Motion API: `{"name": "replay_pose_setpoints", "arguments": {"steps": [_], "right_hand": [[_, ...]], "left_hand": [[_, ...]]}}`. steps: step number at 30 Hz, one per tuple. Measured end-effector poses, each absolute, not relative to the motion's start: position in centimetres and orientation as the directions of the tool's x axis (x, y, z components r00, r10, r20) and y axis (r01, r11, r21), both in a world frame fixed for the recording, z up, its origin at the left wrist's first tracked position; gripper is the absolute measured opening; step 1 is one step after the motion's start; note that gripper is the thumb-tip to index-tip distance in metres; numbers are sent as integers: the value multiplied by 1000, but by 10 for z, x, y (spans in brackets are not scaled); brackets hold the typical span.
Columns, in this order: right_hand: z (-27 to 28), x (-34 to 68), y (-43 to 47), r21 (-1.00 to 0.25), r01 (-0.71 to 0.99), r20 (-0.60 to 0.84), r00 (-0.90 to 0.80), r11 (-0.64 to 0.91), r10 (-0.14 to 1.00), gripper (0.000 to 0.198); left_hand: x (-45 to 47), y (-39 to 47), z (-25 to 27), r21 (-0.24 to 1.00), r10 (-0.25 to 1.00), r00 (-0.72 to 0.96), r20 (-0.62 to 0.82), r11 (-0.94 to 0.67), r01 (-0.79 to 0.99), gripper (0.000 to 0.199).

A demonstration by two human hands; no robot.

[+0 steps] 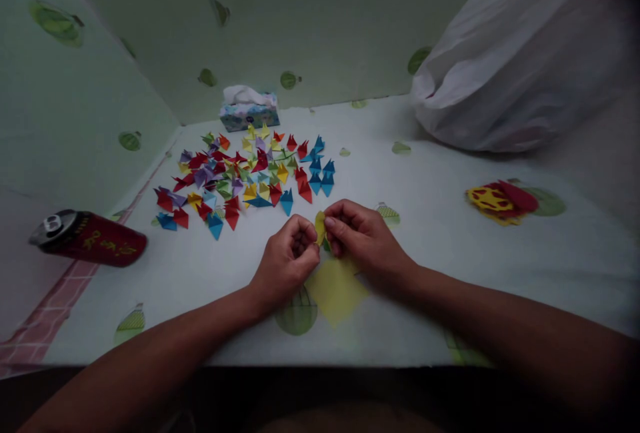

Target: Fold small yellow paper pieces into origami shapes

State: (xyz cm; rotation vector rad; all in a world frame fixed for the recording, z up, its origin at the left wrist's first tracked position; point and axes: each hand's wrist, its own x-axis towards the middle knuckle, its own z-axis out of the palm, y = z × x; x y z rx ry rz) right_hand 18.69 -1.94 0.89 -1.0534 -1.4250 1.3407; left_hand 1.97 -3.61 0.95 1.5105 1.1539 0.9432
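Between my two hands, just above the table, is a small folded piece of yellow paper (320,226). My left hand (293,253) pinches its left side with curled fingers, and my right hand (363,236) grips the right side between thumb and forefinger. Fingers cover part of the folds. Beneath the hands, a flat yellow paper square (336,292) lies on the table. Beyond them spreads a crowd of small folded paper figures (260,160) in red, blue, yellow, green and purple.
A red drink can (95,238) stands at the left. Behind the folded figures is a tissue box (250,113). A large white plastic bag (505,66) bulges at the back right. Red and yellow cut pieces (500,201) lie at the right. The table's front edge (320,365) is near me.
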Motion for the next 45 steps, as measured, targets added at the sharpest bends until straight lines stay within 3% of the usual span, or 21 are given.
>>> {"name": "replay_pose_setpoints", "arguments": {"steps": [10, 19, 23, 28, 34, 45], "right_hand": [[9, 185, -19, -995, -89, -28, -265, -54, 964, 19], [9, 185, -19, -999, -39, -5, -230, -14, 973, 15], [7, 186, -18, -999, -1, 35, -208, 36, 978, 11], [5, 185, -19, -998, 15, 49, -240, 54, 970, 11], [6, 185, -21, -994, 61, 73, -296, 95, 952, 13], [2, 184, -20, -994, 39, 84, -330, 102, 940, 8]], "left_hand": [[18, -36, 8, 877, 939, 310, 148, -269, 399, 12], [17, -36, 8, 882, 929, 343, 142, -276, 383, 13], [17, -35, 9, 952, 932, 356, 62, -162, 259, 10], [17, -31, 8, 999, 968, 247, -39, 30, 41, 21], [18, -28, 9, 989, 953, 274, -131, 144, -26, 22], [19, -26, 9, 982, 946, 275, -169, 186, -36, 24]]}}
